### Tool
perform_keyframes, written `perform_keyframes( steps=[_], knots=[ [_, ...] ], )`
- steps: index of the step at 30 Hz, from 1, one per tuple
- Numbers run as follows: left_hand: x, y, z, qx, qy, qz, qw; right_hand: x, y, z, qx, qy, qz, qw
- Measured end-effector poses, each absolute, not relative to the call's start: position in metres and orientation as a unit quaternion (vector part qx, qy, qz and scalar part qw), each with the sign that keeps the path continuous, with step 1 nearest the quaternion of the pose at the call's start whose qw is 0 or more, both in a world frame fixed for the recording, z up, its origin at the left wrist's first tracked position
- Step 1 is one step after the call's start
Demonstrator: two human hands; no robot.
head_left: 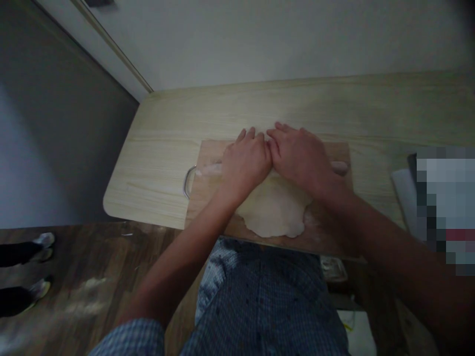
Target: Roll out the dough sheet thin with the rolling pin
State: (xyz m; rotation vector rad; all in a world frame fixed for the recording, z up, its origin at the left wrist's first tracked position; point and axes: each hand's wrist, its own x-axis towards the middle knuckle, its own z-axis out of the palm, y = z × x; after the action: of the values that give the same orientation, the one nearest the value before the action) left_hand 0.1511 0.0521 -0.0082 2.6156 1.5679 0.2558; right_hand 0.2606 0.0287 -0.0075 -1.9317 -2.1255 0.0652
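Note:
A thin, pale sheet of dough (276, 210) with an uneven edge is spread on a wooden cutting board (208, 198). Across its far part lies a rolling pin (339, 168), its two ends showing and its middle hidden under my hands. My left hand (248, 160) is bent over the pin left of centre, fingertips past its far side. Close beside it, my right hand (299, 153) covers the pin right of centre, with the thumbs near each other. Both hands bear on the pin from above.
The board sits at the front edge of a light wood table (156, 143) against a wall. A metal handle (187, 183) sticks out from its left side. At the right is a partly pixelated object (445, 198). Another person's feet (42, 247) stand at the left.

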Motion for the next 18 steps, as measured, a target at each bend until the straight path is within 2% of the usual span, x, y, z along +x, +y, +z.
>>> perform_keyframes(
  steps=[9, 18],
  knots=[
    [0.159, 0.083, -0.014, 0.841, 0.530, 0.092, 0.049, 0.267, 0.061, -0.009, -0.683, -0.722, 0.023, 0.104],
    [0.151, 0.050, -0.013, 0.835, 0.532, 0.141, 0.017, 0.258, 0.027, -0.008, -0.685, -0.716, 0.015, 0.129]
  ],
)
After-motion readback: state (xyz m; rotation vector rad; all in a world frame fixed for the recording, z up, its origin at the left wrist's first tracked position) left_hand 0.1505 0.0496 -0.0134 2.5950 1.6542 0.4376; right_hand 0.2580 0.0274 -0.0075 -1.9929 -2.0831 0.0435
